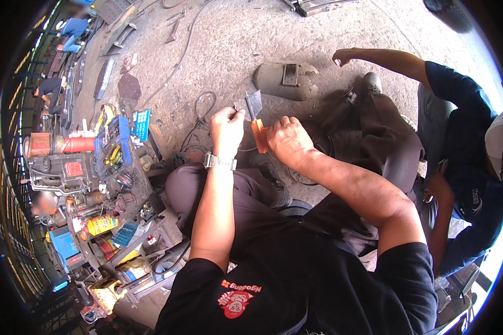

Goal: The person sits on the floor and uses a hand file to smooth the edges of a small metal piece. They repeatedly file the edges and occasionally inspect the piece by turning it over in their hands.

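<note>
My right hand point(288, 138) is closed round an orange-handled tool point(260, 137). A narrow grey metal part runs up from the orange piece to a flat grey plate point(254, 103); whether the plate belongs to the tool, I cannot tell. Just to the left, my left hand point(227, 127) has its fingers pinched by a small grey flat piece point(241, 104), close to that plate. Its exact kind is too small to make out. A metal-band watch point(220, 162) sits on my left wrist. Both hands are in front of my bent knees, above the concrete floor.
At left stands a cluttered bench point(142, 192) with a blue tool tray point(129, 142), a red cylinder point(77, 145) and a yellow bottle point(100, 224). A curved grey metal cover point(285, 80) lies ahead. Cables point(204, 106) cross the floor. Another person point(469, 145) sits close at right.
</note>
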Available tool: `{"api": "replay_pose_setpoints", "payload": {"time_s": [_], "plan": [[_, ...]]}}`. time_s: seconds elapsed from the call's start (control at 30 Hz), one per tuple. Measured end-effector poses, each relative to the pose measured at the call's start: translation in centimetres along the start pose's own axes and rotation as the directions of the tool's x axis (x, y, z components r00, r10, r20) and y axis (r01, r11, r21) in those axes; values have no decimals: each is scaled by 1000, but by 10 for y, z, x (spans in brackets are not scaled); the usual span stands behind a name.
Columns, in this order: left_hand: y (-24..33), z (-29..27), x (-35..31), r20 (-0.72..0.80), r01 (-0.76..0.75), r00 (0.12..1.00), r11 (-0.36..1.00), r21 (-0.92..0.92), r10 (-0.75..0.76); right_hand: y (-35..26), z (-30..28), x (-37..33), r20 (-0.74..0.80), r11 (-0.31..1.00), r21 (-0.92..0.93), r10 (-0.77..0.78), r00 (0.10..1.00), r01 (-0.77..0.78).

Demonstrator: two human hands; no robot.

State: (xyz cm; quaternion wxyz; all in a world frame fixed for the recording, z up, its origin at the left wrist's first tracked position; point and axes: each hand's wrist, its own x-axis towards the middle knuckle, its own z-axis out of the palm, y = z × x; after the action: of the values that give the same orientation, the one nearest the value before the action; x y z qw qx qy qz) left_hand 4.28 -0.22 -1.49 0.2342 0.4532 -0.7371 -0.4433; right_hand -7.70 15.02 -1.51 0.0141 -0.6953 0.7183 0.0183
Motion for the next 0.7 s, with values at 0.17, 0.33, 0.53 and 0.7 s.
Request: {"api": "replay_pose_setpoints", "payload": {"time_s": [0.17,0.33,0.53,0.7], "plan": [[-6,-1,1,-8,-15,1000,1000,16,15,-1,1,0,-11,1000,2,1,1000,-1],[-6,-1,2,-11,-5,1000,1000,13,5,-1,0,-1,-21,1000,1,3,1000,-3],[-6,0,1,-10,15,1000,1000,-11,-15,-1,1,-1,-26,1000,6,4,1000,-3],[-1,0,0,-13,1,1000,999,44,-1,0,1,-1,-37,1000,10,3,999,-3]]}}
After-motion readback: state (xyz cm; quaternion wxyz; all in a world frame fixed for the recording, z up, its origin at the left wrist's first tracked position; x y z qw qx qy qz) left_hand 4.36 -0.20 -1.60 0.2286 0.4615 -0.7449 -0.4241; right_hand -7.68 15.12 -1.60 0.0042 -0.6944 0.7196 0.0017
